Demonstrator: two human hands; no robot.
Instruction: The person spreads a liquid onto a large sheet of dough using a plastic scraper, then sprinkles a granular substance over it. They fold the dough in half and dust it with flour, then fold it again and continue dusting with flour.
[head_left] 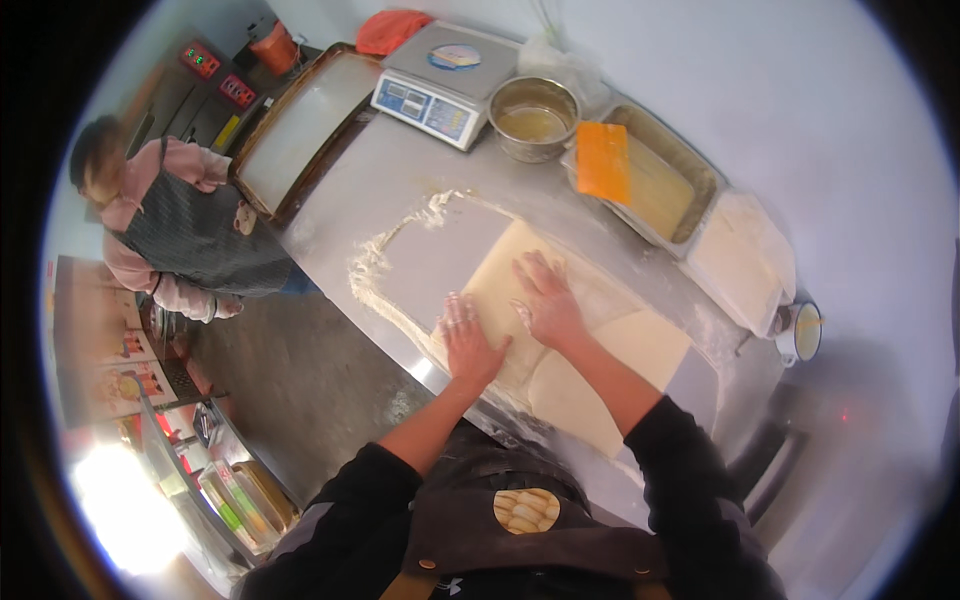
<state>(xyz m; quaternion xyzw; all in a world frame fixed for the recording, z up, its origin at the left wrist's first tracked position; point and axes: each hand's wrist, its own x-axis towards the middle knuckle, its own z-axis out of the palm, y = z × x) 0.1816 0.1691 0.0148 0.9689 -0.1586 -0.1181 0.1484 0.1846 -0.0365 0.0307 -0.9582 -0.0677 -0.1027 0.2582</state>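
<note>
A broad, flat sheet of pale dough lies on the metal work table, its far-left part looking folded over or layered. My left hand rests flat on the dough near its left edge, fingers stretched out and dusted with flour. Farther right, my right hand lies on the dough with its fingers spread. Neither hand grips anything. Loose white flour forms a rough line on the table beyond the dough's left side.
Along the back stand a digital scale, a steel bowl and a rectangular tub with an orange scraper on its rim. An enamel mug stands at right. A large tray and an aproned person are at left.
</note>
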